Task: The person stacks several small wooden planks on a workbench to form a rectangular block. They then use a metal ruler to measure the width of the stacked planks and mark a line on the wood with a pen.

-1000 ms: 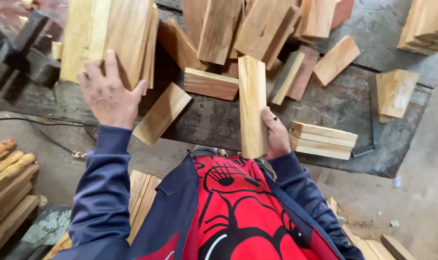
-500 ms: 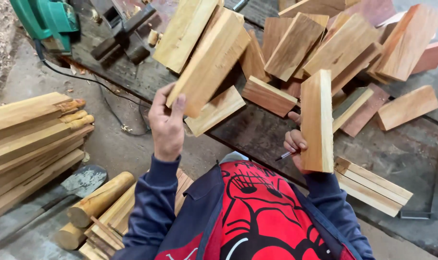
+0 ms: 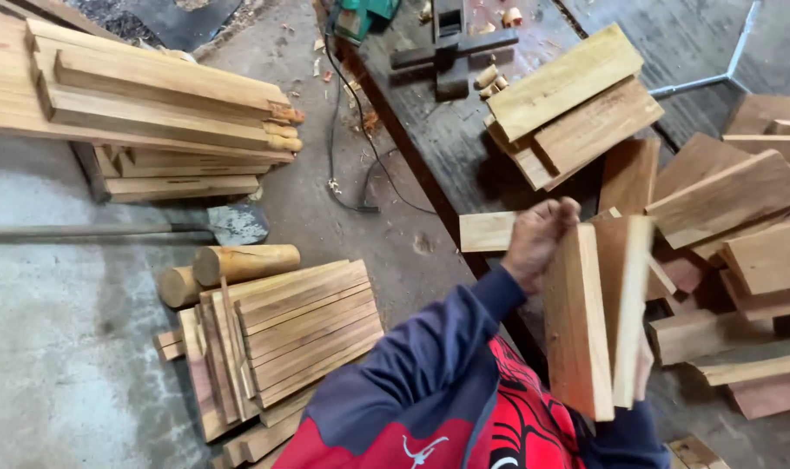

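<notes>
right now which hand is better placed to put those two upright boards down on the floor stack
Left, probably. The left hand grips the upright boards on the side facing the floor stack. The right hand sits behind them, mostly hidden, toward the workbench.

Loose blocks [image 3: 742, 217] crowd the bench [image 3: 429, 130] to the right, leaving no gap there; a bare strip (dark, scuffed) lies open left of the stacked boards [image 3: 577, 104]; a cable [image 3: 343, 148] trails over the floor [image 3: 56, 339] beside the slat pile [image 3: 290, 330].
</notes>
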